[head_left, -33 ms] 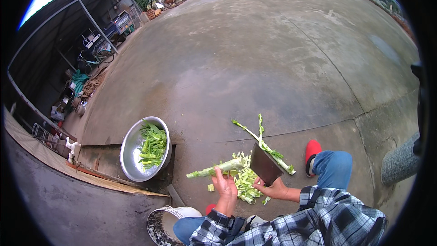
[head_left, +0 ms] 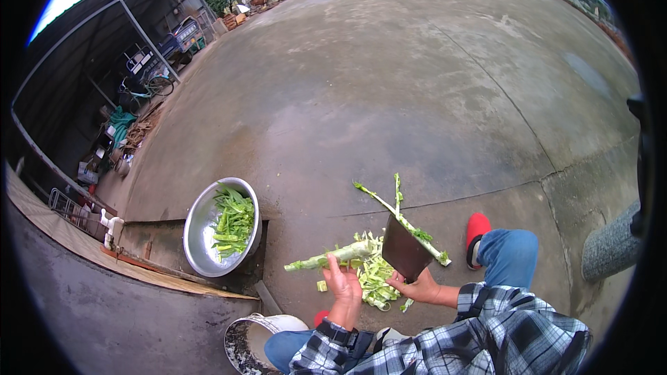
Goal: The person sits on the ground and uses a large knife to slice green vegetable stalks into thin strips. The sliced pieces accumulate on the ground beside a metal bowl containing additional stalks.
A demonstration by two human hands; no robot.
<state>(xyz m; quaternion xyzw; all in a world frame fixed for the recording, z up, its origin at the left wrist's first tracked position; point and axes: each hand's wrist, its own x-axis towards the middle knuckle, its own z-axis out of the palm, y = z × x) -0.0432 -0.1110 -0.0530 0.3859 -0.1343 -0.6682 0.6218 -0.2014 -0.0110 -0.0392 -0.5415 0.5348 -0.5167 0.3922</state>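
My left hand (head_left: 342, 286) is closed around a thick pale-green celtuce stalk (head_left: 316, 262), held sideways with one end pointing left. In my right hand (head_left: 420, 288) is a cleaver (head_left: 405, 250), its broad dark blade raised and apart from the stalk. Below and between my hands, a heap of green and whitish peelings (head_left: 375, 285) lies on the concrete. Just beyond the blade, long thin stalks (head_left: 379, 199) with leafy tips cross on the ground, partly covered by the cleaver.
A metal basin (head_left: 194, 257) with cut green leaves (head_left: 234, 222) stands at the left. Near my left knee is a dirty white bucket (head_left: 285, 322). A white tap (head_left: 110, 226) sits by the low wall. My red shoe (head_left: 478, 226) is at the right, before a stone post (head_left: 610, 243).
The cleaver blade has tilted slightly, its top shifting a little up. My left hand and the celtuce stalk look unmoved.
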